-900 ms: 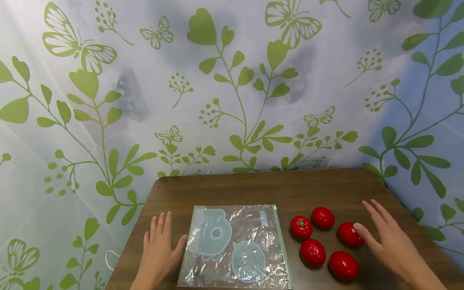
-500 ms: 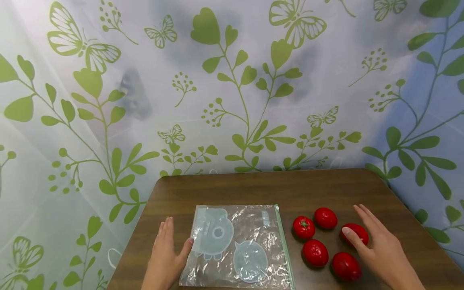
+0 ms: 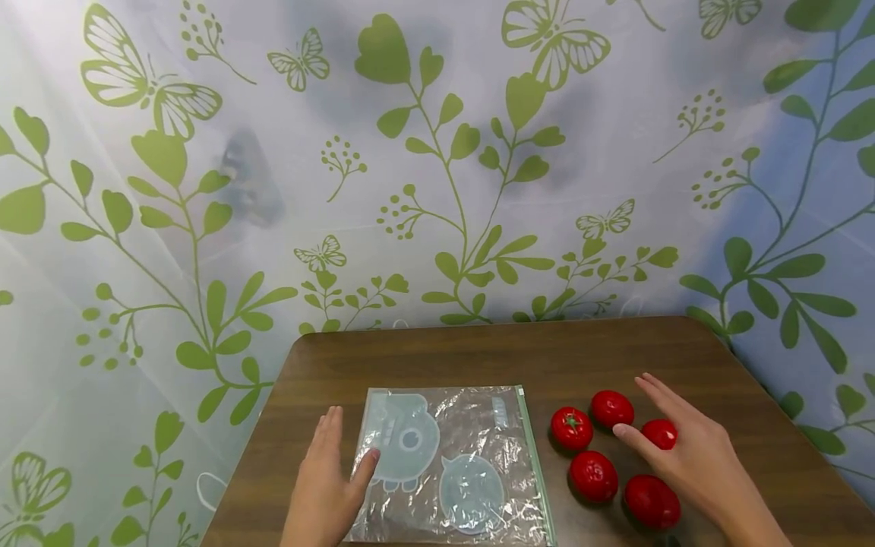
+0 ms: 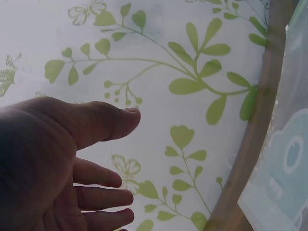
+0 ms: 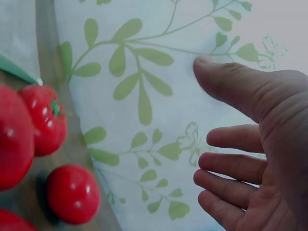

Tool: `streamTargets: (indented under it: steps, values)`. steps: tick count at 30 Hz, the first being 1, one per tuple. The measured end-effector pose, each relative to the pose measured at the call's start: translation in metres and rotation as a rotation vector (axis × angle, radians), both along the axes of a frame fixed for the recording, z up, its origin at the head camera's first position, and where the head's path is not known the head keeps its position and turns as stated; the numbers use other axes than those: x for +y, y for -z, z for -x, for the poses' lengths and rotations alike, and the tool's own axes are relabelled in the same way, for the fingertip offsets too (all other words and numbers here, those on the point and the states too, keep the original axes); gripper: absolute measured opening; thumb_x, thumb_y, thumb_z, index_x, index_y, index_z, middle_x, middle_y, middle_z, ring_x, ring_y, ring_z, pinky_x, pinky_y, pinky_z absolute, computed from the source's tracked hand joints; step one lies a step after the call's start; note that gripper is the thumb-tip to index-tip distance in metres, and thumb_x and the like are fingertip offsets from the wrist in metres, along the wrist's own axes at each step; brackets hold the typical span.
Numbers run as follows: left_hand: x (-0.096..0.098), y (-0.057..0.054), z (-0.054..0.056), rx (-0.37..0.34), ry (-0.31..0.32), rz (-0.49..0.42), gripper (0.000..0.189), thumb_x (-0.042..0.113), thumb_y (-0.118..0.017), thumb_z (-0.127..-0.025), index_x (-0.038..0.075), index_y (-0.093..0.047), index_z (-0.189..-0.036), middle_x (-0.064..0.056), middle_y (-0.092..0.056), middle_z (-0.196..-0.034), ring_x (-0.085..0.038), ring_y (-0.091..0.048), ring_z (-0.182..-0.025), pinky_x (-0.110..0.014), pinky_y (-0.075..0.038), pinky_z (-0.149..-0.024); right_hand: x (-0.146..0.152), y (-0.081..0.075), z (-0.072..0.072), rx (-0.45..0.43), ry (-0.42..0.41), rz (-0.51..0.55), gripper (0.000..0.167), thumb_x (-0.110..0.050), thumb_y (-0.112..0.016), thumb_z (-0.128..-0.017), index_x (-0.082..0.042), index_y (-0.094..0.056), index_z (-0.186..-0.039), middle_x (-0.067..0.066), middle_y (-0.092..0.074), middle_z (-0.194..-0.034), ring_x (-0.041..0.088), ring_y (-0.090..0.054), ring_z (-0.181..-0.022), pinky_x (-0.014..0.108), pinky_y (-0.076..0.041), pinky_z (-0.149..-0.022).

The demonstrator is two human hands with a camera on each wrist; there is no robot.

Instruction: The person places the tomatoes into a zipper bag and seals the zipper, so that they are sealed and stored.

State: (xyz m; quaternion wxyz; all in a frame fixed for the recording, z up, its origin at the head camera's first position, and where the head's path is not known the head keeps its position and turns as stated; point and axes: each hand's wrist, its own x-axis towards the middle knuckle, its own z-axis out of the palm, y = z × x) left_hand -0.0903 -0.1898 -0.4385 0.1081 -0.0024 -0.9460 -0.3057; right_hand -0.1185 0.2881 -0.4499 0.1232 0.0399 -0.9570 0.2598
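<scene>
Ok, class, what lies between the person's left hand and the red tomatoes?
In the head view, a clear plastic zip bag lies between the left hand and the tomatoes, then a strip of bare tabletop.

Glossy red round tomatoes (image 3: 594,477) lay toward the right edge of the brown wood-grain tabletop (image 3: 492,353), one with green star-shaped calyx (image 3: 571,422). Flat clear plastic zip bag (image 3: 472,425) at near edge had pale-blue cartoon prints (image 3: 424,441), green zip strip (image 3: 536,463). Whitish hanging sheet (image 3: 410,167) past far edge carried green leaves (image 3: 386,49), butterflies (image 3: 112,72), sprigs (image 3: 342,165).
</scene>
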Motion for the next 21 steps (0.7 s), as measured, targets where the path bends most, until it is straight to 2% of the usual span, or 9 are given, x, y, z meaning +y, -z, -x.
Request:
streamTargets:
  steps: [5,12,16,21]
  values:
    - [0.006,-0.004,-0.002,0.031,0.006,0.007,0.085,0.031,-0.079,-0.101,-0.011,-0.038,-0.162,-0.031,-0.042,-0.169,-0.053,-0.039,-0.158,-0.078,-0.038,-0.118,-0.011,-0.009,0.010,0.005,-0.051,-0.019,0.093,-0.054,-0.085,-0.092,-0.003,-0.050,-0.161,0.032,-0.053,-0.160,0.060,-0.060,-0.133,0.083,-0.048,-0.098]
    - [0.011,-0.005,-0.001,-0.001,0.018,0.007,0.089,0.045,-0.077,-0.101,-0.008,-0.041,-0.163,-0.028,-0.046,-0.168,-0.050,-0.040,-0.158,-0.073,-0.039,-0.121,-0.023,-0.015,0.025,-0.067,-0.101,0.005,0.095,-0.058,-0.085,-0.091,-0.005,-0.050,-0.162,0.028,-0.055,-0.161,0.058,-0.056,-0.141,0.080,-0.047,-0.105]
    - [0.014,-0.004,0.001,-0.010,0.033,0.021,0.089,0.048,-0.076,-0.101,-0.009,-0.043,-0.161,-0.028,-0.048,-0.167,-0.050,-0.041,-0.158,-0.070,-0.040,-0.122,-0.027,-0.014,0.035,-0.121,-0.132,0.016,0.095,-0.059,-0.085,-0.091,-0.005,-0.052,-0.161,0.028,-0.056,-0.160,0.058,-0.056,-0.141,0.078,-0.048,-0.106]
    - [0.017,-0.002,0.004,-0.027,0.052,0.054,0.087,0.047,-0.077,-0.100,-0.010,-0.046,-0.159,-0.030,-0.049,-0.165,-0.051,-0.043,-0.157,-0.069,-0.038,-0.125,-0.031,-0.010,0.045,-0.119,-0.177,0.016,0.088,-0.054,-0.088,-0.089,-0.005,-0.058,-0.156,0.027,-0.062,-0.154,0.055,-0.061,-0.136,0.075,-0.051,-0.105]
